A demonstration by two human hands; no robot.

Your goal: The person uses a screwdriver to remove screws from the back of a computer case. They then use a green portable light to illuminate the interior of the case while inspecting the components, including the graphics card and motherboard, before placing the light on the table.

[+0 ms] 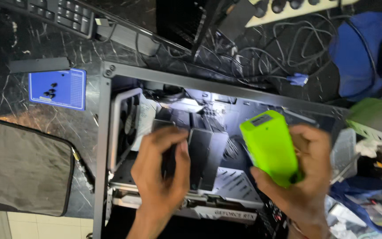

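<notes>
- Computer case [107, 146] is lying open on its side on the dark marble table [5, 44], and both hands are working inside it.
- Left hand [162, 166] is reaching up from the case's near edge, wrist low, fingers curling over a black upright part [200, 155] in the middle of the case; the thumb is pressing against that part's side, so the hand is gripping it.
- Right hand [308, 177] is coming in from the case's near right corner, palm turned inward, clamping around a bright green tool [270, 148].
- Green tool is tilting up and away, its flat grey end pointing toward the case's far wall, and it is throwing white light into the case's interior.
- The two hands are sitting apart, with the black part and a pale perforated plate [235, 181] showing between them.
- A fan frame [122, 128] is crowding the case's left wall, just beside the left hand, leaving little room there.
- Graphics card [213, 212] is lying along the case's near edge, under both wrists.
- Left of the case, a blue pad [67, 88] with small black screws [49, 92] is sitting well apart from it, and a grey pouch [23, 168] is lying nearer the front corner.
- Beyond the case's far wall, a keyboard [63, 13] and loose cables [288, 48] are crowding the table.
- Right of the case, blue cloth [354, 53] and clutter are pressing close to its edge.
</notes>
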